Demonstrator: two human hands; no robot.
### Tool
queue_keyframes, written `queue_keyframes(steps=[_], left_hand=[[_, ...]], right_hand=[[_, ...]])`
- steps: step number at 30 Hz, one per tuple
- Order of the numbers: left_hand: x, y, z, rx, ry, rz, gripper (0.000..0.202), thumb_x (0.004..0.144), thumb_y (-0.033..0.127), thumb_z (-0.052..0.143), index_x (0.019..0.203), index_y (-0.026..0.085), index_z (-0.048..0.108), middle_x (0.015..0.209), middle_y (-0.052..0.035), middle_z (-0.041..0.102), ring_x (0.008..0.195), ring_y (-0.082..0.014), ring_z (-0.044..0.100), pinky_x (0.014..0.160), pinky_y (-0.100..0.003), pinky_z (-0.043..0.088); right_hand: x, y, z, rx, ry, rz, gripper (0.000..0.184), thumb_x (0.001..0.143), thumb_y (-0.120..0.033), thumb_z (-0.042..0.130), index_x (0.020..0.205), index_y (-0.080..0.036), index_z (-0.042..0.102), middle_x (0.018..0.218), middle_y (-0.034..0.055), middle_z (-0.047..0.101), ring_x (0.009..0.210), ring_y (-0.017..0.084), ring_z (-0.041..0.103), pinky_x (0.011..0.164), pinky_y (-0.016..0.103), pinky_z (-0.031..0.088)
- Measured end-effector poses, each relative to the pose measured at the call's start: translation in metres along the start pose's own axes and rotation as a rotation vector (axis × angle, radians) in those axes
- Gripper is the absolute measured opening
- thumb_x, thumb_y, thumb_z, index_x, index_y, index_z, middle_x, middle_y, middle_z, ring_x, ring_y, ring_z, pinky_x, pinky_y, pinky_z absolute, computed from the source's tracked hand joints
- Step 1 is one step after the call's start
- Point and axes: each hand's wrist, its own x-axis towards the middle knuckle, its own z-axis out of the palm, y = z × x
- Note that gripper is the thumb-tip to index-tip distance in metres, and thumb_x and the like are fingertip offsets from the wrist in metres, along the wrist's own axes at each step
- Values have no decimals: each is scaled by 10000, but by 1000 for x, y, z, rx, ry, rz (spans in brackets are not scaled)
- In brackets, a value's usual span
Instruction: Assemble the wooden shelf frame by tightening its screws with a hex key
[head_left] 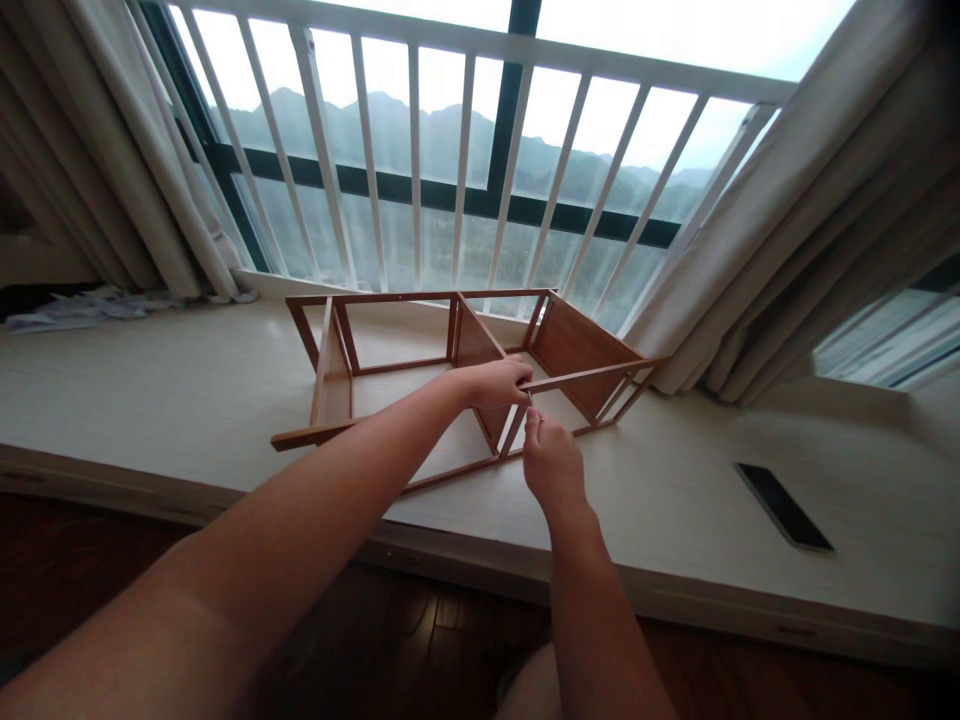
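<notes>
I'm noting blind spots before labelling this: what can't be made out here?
In the head view:
Thin piece at the right hand: too small to identify, partly covered by that hand.
Wooden frame: part of its near rail is hidden behind the left forearm.
Pale heap by the left curtain: too blurred to identify.
Leg: cut off by the bottom edge.

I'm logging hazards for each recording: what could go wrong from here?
The thin tool in the right hand might slip and jab the left hand, which grips the wooden frame close by. The frame also rests near the front edge of the ledge, so a hard pull could drag it over.
</notes>
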Motion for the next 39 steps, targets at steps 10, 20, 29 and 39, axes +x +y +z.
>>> queue_keyframes(steps=[10,20,29,39], left_hand=[[1,-1,1,17,-11,-2,133,801,290,566,826,174,506,979,-29,495,849,-157,517,771,-261,429],[2,-2,1,16,-18,4,134,799,285,570,823,175,497,986,-28,490,840,-149,504,780,-254,427],[2,-3,2,22,-24,7,143,800,302,557,847,176,507,1015,-35,488,861,-161,509,811,-274,434],[1,-4,2,-7,-16,7,190,799,350,570,827,177,497,1000,-33,474,835,-156,502,773,-270,429]], right_hand=[[0,-4,-8,-86,-59,12,502,1012,-398,189,969,-195,646,824,115,691,771,229,643,615,298,307],[0,-7,-13,-108,-73,5,515,1007,-399,187,897,-203,650,805,110,695,747,234,647,594,298,293],[5,-5,-18,-75,-106,-9,545,998,-412,199,826,-180,661,816,139,697,757,225,624,584,305,247],[15,9,-19,173,-104,-73,451,961,-409,304,647,-194,546,592,47,564,580,155,453,557,292,229]])
